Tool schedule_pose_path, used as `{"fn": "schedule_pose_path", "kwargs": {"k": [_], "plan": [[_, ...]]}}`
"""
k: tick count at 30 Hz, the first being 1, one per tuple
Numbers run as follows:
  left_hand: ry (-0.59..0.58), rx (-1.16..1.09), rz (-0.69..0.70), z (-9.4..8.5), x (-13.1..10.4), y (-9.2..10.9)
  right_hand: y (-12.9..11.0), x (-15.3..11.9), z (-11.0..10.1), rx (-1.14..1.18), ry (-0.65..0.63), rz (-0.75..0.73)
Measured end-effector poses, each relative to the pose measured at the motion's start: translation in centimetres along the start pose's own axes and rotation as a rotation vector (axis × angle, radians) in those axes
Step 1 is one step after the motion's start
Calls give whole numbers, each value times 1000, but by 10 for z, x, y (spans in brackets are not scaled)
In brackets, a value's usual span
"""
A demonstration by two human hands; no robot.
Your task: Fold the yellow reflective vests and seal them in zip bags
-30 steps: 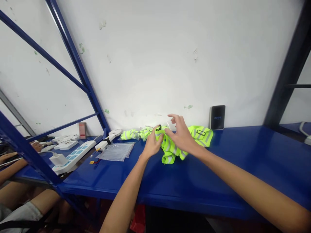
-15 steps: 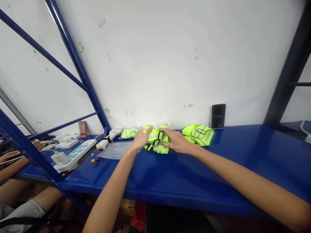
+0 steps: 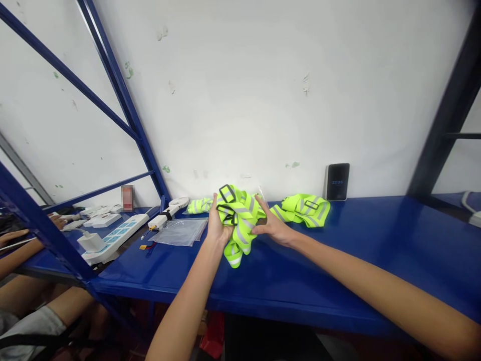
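Observation:
A bundle of neon yellow-green reflective straps (image 3: 244, 215) with silver bands and black buckles is held above the blue tabletop. My left hand (image 3: 218, 223) grips its left side, thumb up and fingers beneath. On the right side my right hand (image 3: 273, 224) is closed around the bundle's edge. One strap loop hangs below the hands. Just right of my right hand, a second heap of reflective straps (image 3: 306, 208) lies on the table. A clear plastic bag (image 3: 180, 231) lies flat to the left, and a packed strap roll (image 3: 200, 205) rests behind it.
A dark device with a clock display (image 3: 337, 181) leans against the wall. At left are a small white fan (image 3: 178, 203), a cable with a yellow connector (image 3: 146, 246) and a power strip (image 3: 118, 238). A blue rack post (image 3: 128, 115) divides off another person's hands (image 3: 15, 238).
The strap bundle has been lifted and tilted between my hands, its buckles now at upper left. A loop has dropped beneath it. My left hand has turned palm inward and lower.

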State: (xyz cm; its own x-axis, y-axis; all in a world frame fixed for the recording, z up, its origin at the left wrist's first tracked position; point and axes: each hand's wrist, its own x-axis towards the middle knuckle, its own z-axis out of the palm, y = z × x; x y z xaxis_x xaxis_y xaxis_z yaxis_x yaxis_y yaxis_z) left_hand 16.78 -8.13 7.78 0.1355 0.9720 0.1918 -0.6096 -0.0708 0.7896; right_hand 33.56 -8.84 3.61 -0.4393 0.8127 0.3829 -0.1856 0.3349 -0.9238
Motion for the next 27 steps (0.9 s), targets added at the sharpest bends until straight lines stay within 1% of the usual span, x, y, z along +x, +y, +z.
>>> {"fn": "schedule_pose_path", "kwargs": {"k": [2,3,4,6,8,10,12,14,16,17,20,23,25,27], "plan": [[51,-23,53,2,2,-3,-2,0,17,234,-76,37],[78,-31,69,3,2,-2,-5,-1,22,296,-90,59],[105,-42,81,3,1,-1,-7,-3,25,317,-76,83],[158,-76,110,1,-2,7,-12,-6,22,231,49,126],[233,-90,132,-5,-8,16,-18,-9,6,-19,184,141],[312,-41,114,-17,-15,25,-26,-11,-14,-368,224,87],[358,61,63,-31,-23,31,-35,-13,-32,-678,221,-26],[365,162,43,-44,-30,34,-45,-13,-44,-925,196,-105],[361,241,56,-55,-36,37,-51,-14,-51,-1081,173,-134],[360,273,60,-59,-39,38,-53,-14,-53,-1121,168,-142],[376,351,68,-66,-43,40,-52,-11,-56,-1095,168,-144],[431,376,111,-67,-40,37,-49,-7,-55,-995,122,-68],[477,376,147,-65,-35,32,-51,-5,-45,-947,105,-57],[527,363,200,-60,-27,26,-57,-7,-26,-910,166,-121]]}}
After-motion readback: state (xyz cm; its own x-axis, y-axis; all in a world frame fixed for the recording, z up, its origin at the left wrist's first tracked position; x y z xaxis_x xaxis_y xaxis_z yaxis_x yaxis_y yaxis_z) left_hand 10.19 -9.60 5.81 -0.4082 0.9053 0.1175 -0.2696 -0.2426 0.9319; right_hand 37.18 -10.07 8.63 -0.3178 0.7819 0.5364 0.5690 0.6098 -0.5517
